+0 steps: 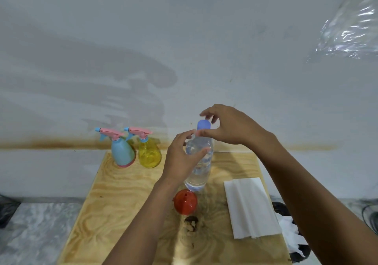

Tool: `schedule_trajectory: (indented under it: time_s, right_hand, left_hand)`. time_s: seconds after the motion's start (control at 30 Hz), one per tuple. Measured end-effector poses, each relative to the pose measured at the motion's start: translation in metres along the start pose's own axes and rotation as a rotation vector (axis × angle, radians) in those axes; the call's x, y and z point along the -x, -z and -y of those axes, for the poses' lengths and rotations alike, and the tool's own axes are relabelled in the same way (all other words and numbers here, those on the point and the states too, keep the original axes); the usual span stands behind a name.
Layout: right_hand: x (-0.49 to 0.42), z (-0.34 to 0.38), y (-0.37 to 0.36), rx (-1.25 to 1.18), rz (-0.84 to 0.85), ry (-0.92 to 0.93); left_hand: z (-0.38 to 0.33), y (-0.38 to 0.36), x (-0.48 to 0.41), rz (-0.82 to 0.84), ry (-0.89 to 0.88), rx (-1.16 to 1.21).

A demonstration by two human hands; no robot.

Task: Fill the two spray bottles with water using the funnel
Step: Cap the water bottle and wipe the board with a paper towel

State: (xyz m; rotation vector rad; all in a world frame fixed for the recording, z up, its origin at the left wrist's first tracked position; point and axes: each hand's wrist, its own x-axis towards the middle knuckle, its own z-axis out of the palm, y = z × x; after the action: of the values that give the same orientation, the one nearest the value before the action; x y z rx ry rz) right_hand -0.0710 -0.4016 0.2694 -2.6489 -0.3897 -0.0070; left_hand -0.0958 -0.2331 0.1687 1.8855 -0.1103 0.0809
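Head view: a wooden board [122, 203] serves as the work surface, set against a white wall [184, 39] with a brown stain line along it. A clear water bottle [199, 168] stands around the board's centre, mostly full, with its blue cap [204, 124] on. The left hand [180, 160] grips the bottle's upper body from the left, thumb up by the neck, fingers curled across the front. The right hand [229, 125] arches over the top from the right, thumb and fingers curled round the cap and pinching it, thumb at the cap's lower edge. Can't tell if the bottle's base rests on the board or is slightly lifted. Two spray bottles are at the far left of the board, close to the wall: a blue spray bottle [122, 152] on the left and a yellow spray bottle [149, 154] just beside it on the right, both upright with pink trigger heads on. A red funnel [185, 202] sits on the board just near of the water bottle's base. A stack of folded white paper towels [251, 207] lies on the right side of the board. Dark knot [191, 222] in the wood near of the funnel. Clear plastic sheet [351, 29] at far top right.
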Motion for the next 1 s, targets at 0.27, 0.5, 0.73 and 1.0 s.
schedule_trajectory:
  time_s: [0.27,0.5,0.73,1.0]
  right_hand:
    - [-0.004,-0.003,-0.002,0.022,0.003,0.068]
    - [0.003,-0.013,-0.007,-0.068,0.044,0.117]
    - [0.008,-0.008,-0.022,-0.056,-0.104,0.084]
    - [0.013,-0.008,-0.033,-0.188,-0.208,-0.019]
  left_hand:
    - [0.0,0.0,0.002,-0.012,0.014,0.03]
    - [-0.001,0.0,0.003,-0.004,0.022,0.038]
    - [0.001,-0.001,0.002,-0.024,0.024,0.032]
    - [-0.001,0.0,0.003,-0.015,0.017,0.04]
